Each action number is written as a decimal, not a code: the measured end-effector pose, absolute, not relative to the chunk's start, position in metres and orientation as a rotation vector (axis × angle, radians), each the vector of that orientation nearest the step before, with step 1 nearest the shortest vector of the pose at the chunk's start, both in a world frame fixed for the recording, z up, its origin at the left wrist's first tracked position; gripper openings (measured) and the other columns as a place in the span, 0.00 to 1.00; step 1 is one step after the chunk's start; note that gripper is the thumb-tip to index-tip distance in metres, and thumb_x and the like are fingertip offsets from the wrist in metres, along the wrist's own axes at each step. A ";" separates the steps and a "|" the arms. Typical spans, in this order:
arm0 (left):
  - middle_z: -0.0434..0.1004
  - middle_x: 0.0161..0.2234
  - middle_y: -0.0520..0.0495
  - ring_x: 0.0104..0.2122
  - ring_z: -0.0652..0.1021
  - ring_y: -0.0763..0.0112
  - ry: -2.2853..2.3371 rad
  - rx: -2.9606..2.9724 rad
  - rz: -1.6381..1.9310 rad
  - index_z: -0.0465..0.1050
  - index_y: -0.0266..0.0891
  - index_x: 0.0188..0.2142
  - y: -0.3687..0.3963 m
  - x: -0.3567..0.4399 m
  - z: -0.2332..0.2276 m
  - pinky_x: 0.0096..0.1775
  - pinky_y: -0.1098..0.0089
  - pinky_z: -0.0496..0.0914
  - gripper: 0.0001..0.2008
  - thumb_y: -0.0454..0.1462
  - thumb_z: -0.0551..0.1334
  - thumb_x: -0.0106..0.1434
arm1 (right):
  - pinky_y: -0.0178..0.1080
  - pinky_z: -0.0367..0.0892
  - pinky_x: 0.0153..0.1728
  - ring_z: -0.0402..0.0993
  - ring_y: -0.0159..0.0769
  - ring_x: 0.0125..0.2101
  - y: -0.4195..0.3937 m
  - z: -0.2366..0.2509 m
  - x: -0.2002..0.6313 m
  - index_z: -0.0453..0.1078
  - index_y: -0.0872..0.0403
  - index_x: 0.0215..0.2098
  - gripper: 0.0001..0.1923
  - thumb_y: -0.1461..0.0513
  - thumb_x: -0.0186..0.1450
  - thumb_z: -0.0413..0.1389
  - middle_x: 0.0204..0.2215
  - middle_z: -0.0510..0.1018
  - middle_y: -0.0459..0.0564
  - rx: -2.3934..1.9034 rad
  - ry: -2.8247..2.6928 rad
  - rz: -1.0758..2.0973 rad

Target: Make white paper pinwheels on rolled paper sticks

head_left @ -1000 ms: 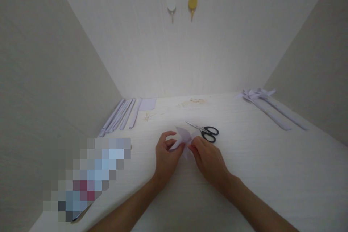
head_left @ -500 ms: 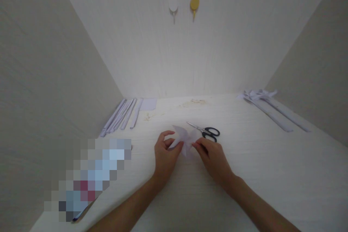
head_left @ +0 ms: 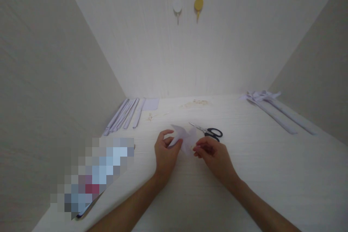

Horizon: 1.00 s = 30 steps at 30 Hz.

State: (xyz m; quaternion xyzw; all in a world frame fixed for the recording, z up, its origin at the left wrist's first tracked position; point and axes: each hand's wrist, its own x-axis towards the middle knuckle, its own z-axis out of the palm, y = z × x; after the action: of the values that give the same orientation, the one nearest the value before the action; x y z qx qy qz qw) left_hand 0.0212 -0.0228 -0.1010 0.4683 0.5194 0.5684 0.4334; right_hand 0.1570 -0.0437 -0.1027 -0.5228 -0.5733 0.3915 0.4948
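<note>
Between the thumb and fingers of my left hand (head_left: 166,155) is a white paper pinwheel (head_left: 187,140) with pointed, folded blades, held just above the table. Close to the pinwheel's right side, my right hand (head_left: 216,155) has its thumb and index finger pinched together. A tiny pale thing shows at those fingertips, too small to name. Just beyond my right hand lies a pair of scissors (head_left: 214,131) with black handles, blades pointing left and away. My right fingers hide part of the lower handle.
Rolled white paper sticks (head_left: 122,116) and a paper sheet (head_left: 151,104) lie back left. More pinwheels (head_left: 262,96) on paper sticks (head_left: 274,116) are at back right. Small tan bits (head_left: 199,102) lie near the wall. A blurred-out device (head_left: 100,177) rests front left. Two hooks (head_left: 198,4) hang on the wall.
My right hand has drawn slightly right and down from the pinwheel's middle, its fingers still pinched. My left hand keeps the pinwheel, which is tilted a little differently. The whole view has shifted slightly.
</note>
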 end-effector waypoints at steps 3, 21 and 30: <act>0.73 0.21 0.51 0.20 0.73 0.73 1.292 1.154 1.430 0.60 0.37 0.35 -0.022 0.021 -0.103 0.21 0.75 0.66 0.16 0.33 0.61 0.46 | 0.30 0.64 0.19 0.69 0.30 0.17 -0.045 -0.102 0.157 0.66 0.56 0.21 0.05 0.62 0.52 0.54 0.15 0.71 0.44 -1.316 -1.409 0.884; 0.73 0.21 0.51 0.20 0.74 0.72 1.328 1.164 1.456 0.60 0.37 0.35 -0.021 0.021 -0.103 0.22 0.75 0.66 0.15 0.34 0.61 0.47 | 0.30 0.63 0.18 0.68 0.29 0.16 -0.044 -0.104 0.157 0.66 0.56 0.22 0.09 0.60 0.56 0.49 0.15 0.71 0.45 -1.493 -1.609 0.710; 0.73 0.22 0.50 0.21 0.74 0.72 1.296 1.216 1.438 0.60 0.37 0.36 -0.024 0.022 -0.102 0.22 0.75 0.66 0.15 0.35 0.61 0.47 | 0.29 0.58 0.15 0.64 0.27 0.13 -0.044 -0.102 0.155 0.62 0.54 0.18 0.13 0.59 0.57 0.46 0.12 0.68 0.43 -1.527 -1.604 0.759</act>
State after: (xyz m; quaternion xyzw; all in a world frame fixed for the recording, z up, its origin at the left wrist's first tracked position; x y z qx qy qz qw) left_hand 0.0225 -0.0235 -0.1020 0.4840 0.5157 0.5724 0.4149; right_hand 0.1553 -0.0436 -0.1022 -0.6007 -0.6309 0.2987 0.3897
